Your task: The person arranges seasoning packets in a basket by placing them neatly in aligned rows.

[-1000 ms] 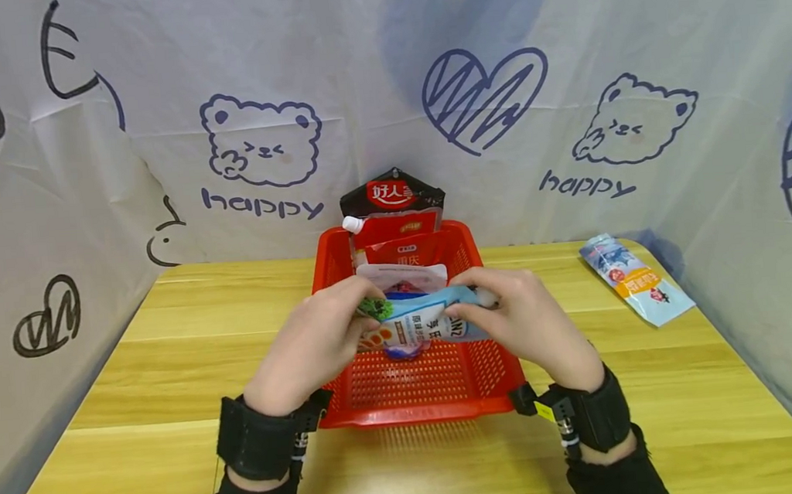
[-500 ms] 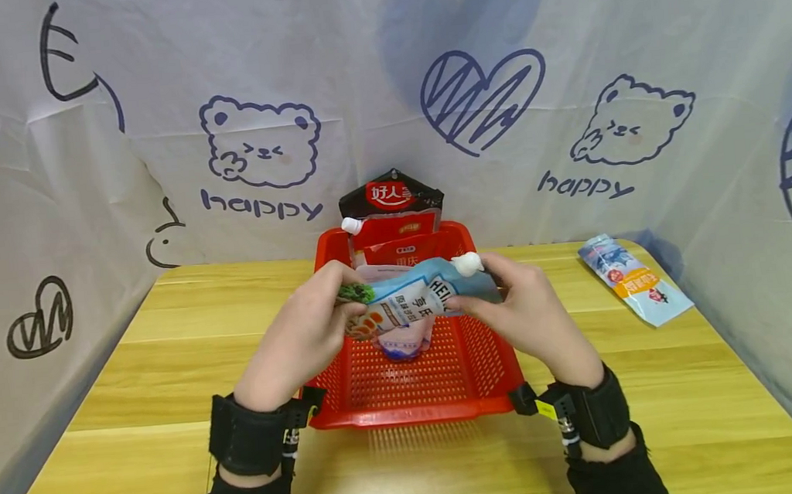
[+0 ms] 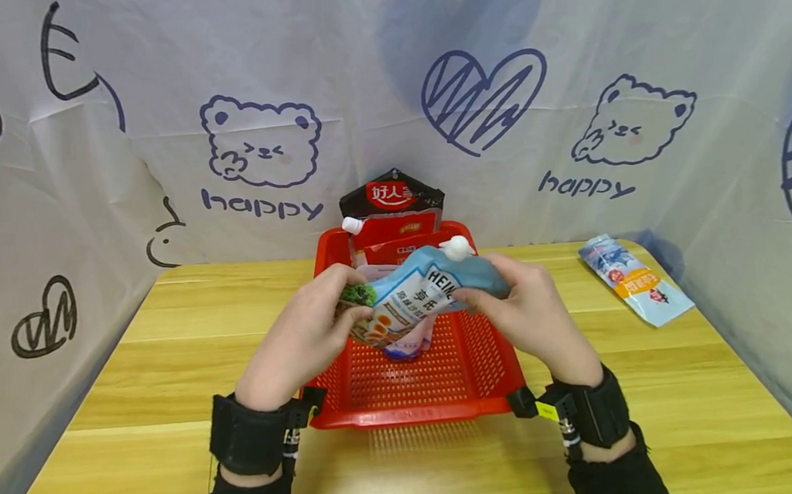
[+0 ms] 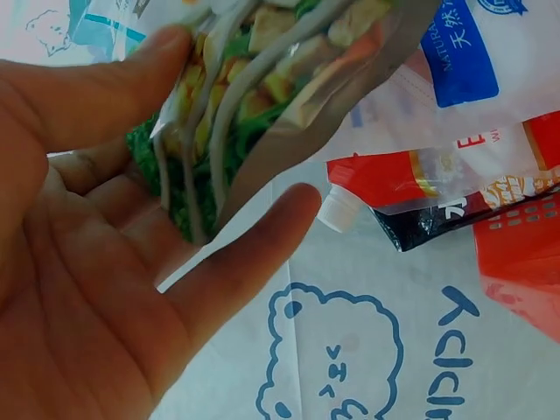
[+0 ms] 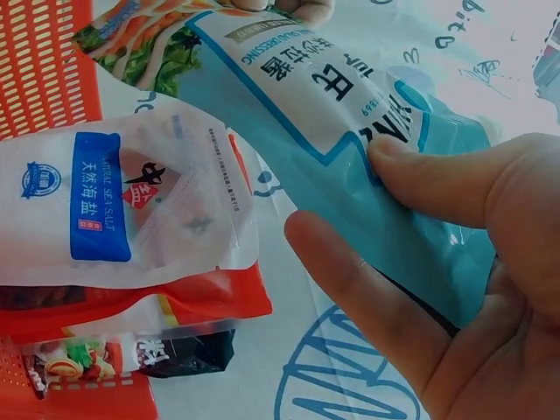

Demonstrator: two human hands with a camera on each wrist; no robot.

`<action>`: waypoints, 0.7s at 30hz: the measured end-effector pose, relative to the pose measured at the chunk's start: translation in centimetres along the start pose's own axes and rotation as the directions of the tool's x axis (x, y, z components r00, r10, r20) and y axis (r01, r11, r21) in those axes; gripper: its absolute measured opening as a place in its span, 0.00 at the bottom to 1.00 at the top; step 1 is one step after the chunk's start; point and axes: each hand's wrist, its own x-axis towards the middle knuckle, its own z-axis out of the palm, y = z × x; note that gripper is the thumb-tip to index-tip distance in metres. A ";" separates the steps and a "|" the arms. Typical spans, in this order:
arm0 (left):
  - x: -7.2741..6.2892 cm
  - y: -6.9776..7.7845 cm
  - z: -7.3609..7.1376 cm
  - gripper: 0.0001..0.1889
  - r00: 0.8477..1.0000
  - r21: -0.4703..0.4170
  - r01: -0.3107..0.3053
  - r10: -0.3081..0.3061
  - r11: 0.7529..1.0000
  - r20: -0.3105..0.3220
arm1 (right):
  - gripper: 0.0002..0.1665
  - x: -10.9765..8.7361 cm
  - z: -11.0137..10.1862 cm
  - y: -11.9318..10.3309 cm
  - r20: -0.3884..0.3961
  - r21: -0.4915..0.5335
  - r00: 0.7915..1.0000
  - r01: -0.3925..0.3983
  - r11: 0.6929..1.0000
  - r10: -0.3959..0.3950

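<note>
Both hands hold a light blue Heinz salad dressing pouch [image 3: 407, 296] above the red basket [image 3: 416, 414], its white cap tilted up toward the right. My left hand [image 3: 309, 339] pinches the bottom end, which is printed with salad and greens. At the capped end, my right hand [image 3: 529, 306] grips the pouch with the thumb across its front. Behind it in the basket stand a sea salt bag [image 5: 166, 192], a red pouch with a white spout [image 3: 394, 226] and a black-topped packet [image 3: 392, 193]. The pouch partly hides the salt bag in the head view.
A blue and orange packet [image 3: 636, 278] lies on the wooden table [image 3: 167, 358] at the right. A white curtain [image 3: 367, 63] with blue drawings hangs behind the table. Black straps [image 3: 250, 437] with cameras circle both wrists.
The dressing pouch has risen a little and turned, so its capped end now points higher and its label shows more. Both hands moved with it, keeping hold.
</note>
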 end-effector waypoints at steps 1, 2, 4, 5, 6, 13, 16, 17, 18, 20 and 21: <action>0.0 0.0 0.0 0.15 1.000 0.010 0.002 -0.002 1.000 0.004 | 0.18 0.0 0.0 0.0 -0.004 -0.004 1.000 -0.001 1.000 0.001; 0.0 0.1 0.0 0.16 1.000 0.019 0.006 -0.006 1.000 0.007 | 0.18 0.0 0.0 0.0 -0.008 -0.006 1.000 -0.004 1.000 0.004; 0.0 0.1 0.1 0.17 1.000 0.034 0.009 -0.009 0.999 0.013 | 0.18 0.0 0.1 0.0 -0.014 -0.007 1.000 -0.007 1.000 0.007; 0.0 0.2 0.1 0.18 1.000 0.038 0.010 -0.011 0.999 0.015 | 0.18 0.0 0.1 0.0 -0.018 -0.009 1.000 -0.007 1.000 0.007; 0.0 0.2 0.1 0.19 1.000 0.043 0.009 -0.010 0.999 0.014 | 0.17 0.0 0.1 0.0 -0.021 -0.009 1.000 -0.006 1.000 0.006; 0.0 0.7 0.3 0.23 0.996 0.047 -0.083 0.085 0.995 -0.039 | 0.13 0.0 0.2 -0.3 -0.008 -0.018 0.998 0.065 0.998 -0.065; 0.1 1.0 0.4 0.25 0.989 0.044 -0.130 0.133 0.990 -0.068 | 0.13 0.0 0.4 -0.6 0.012 -0.040 0.995 0.100 0.994 -0.100; 0.1 1.1 0.5 0.26 0.987 0.043 -0.140 0.143 0.989 -0.072 | 0.13 0.1 0.5 -0.7 0.017 -0.053 0.993 0.116 0.992 -0.116; 0.1 1.1 0.5 0.27 0.985 0.044 -0.151 0.154 0.987 -0.076 | 0.13 0.1 0.6 -0.8 0.022 -0.066 0.991 0.130 0.989 -0.129; 0.2 1.3 0.6 0.28 0.982 0.047 -0.169 0.172 0.985 -0.080 | 0.13 0.1 0.8 -1.0 0.032 -0.088 0.987 0.161 0.983 -0.159; 0.2 1.3 0.7 0.28 0.980 0.046 -0.177 0.180 0.983 -0.083 | 0.13 0.1 0.9 -1.0 0.039 -0.098 0.985 0.174 0.980 -0.171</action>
